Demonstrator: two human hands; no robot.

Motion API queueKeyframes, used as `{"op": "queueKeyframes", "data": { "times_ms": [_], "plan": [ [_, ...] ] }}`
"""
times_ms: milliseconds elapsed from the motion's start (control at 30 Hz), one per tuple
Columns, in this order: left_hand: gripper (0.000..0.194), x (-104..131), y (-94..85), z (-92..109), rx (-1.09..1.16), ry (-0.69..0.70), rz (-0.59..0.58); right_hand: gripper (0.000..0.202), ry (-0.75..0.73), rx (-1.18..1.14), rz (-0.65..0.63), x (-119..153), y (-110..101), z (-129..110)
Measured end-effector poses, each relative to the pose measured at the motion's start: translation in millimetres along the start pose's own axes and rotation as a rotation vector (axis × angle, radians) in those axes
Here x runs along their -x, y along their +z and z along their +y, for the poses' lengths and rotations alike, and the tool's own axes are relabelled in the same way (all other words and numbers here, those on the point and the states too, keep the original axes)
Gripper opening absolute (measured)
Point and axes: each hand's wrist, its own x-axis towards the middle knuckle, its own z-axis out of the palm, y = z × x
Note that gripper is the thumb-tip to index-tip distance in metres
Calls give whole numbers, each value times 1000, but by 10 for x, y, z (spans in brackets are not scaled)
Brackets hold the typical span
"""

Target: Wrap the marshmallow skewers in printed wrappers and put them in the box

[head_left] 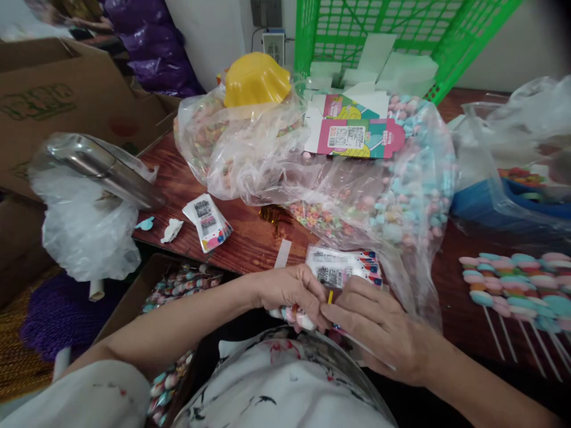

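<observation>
My left hand (pixel 297 292) is closed around a skewer of pastel candies (pixel 297 317), near the table's front edge. Beside it, my right hand (pixel 379 324) is closed, its fingertips meeting the left ones at a short yellow strip (pixel 331 296). A thin white stick (pixel 375 352) runs out below my right hand. What my right fingers pinch is partly hidden. Just beyond the hands lies a stack of printed cards in clear plastic (pixel 343 266). Another fanned stack of cards (pixel 206 221) rests farther left.
Clear bags of candies (pixel 401 196) and flattened colourful boxes (pixel 352 135) cover the table's middle. A yellow bowl (pixel 256 80) and green crate (pixel 370 21) stand behind. Finished-looking candy skewers (pixel 517 285) and a blue bin (pixel 486 199) are right. A steel flask (pixel 111 172) leans left; below is a box of skewers (pixel 178 291).
</observation>
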Motion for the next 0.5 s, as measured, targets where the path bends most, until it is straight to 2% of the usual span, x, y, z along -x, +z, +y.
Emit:
{"op": "queueKeyframes", "data": {
  "times_ms": [200, 300, 367, 433, 500],
  "plan": [
    [17, 9, 24, 11, -126, -38, -194, 12, -61, 75, -100, 42, 41, -89],
    [24, 20, 59, 29, -215, -32, -321, 10, -74, 114, -117, 48, 71, -131],
    [23, 37, 41, 105, -284, 27, -384, 12, -56, 122, -108, 17, 49, -163],
    [22, 77, -33, 251, -416, 111, -370, 15, -39, 138, -94, -39, -8, -193],
    [28, 156, -133, 449, -600, 159, -281, 19, -48, 166, -118, -97, -76, -209]
  ]
}}
